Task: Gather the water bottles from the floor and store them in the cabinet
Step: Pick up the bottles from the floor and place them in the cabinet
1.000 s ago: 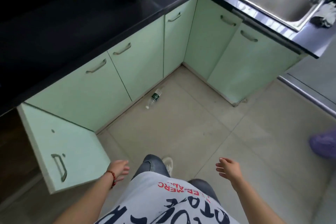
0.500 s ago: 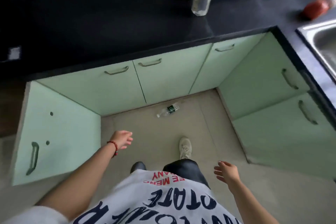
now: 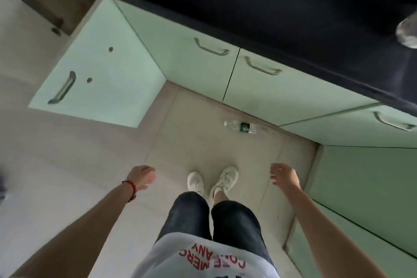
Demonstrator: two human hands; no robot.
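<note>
My left hand [image 3: 141,177] hangs loosely curled and holds nothing; my right hand [image 3: 284,176] is relaxed, fingers spread a little, also empty. Both hang at my sides above the floor [image 3: 94,165], one either side of my shoes [image 3: 213,181]. The water bottle [image 3: 242,127] lies on its side on the tiles ahead of my shoes and slightly to the right, close to the foot of the closed cabinet doors [image 3: 282,88]. Its long axis runs roughly parallel to those doors, cap end toward the left. Judged from the bottle, my right hand is somewhat nearer than my left, though both are well apart from it. The open cabinet door [image 3: 108,74] stands well to the left of the bottle, on my left hand's side. The cabinet's interior is out of sight.
</note>
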